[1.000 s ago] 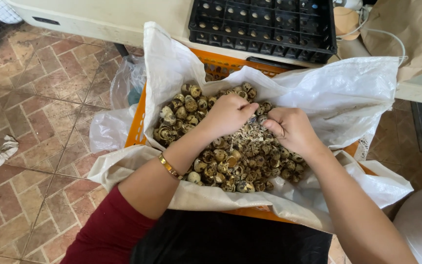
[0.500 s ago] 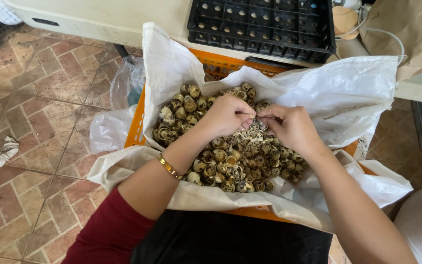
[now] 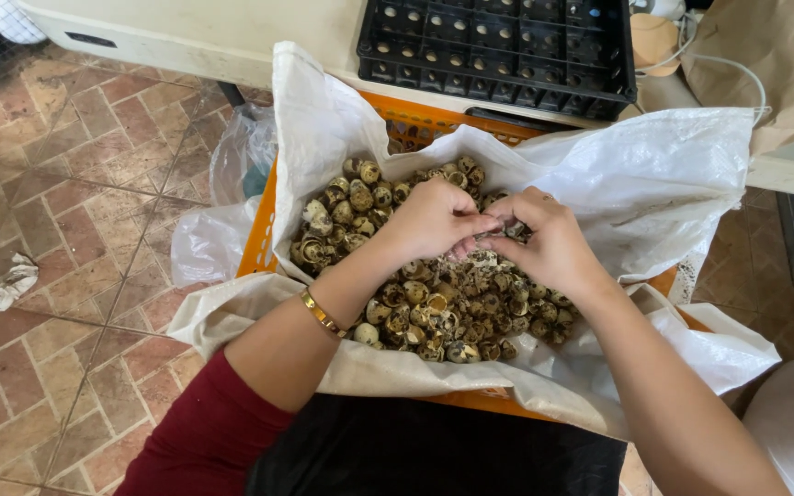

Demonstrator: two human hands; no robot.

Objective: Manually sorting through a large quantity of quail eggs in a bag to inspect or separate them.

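Observation:
A heap of small speckled eggs (image 3: 360, 207) and broken shells lies in a white woven sack (image 3: 654, 184) that lines an orange crate (image 3: 259, 239). My left hand (image 3: 434, 220) and my right hand (image 3: 549, 243) meet over the middle of the heap. Their fingertips pinch one small speckled egg (image 3: 491, 230) between them; it is mostly hidden by the fingers. A gold bracelet (image 3: 322, 314) sits on my left wrist, and a dark red sleeve covers my left upper arm.
A black plastic egg tray (image 3: 498, 46) rests on a pale surface beyond the crate. Clear plastic bags (image 3: 222, 211) lie on the tiled floor (image 3: 75, 230) to the left, with a crumpled white scrap (image 3: 13, 280) farther left. A brown paper bag (image 3: 774, 55) stands top right.
Both hands have drawn closer together over the heap, and their fingertips now meet on one egg. The sack and crate have not moved.

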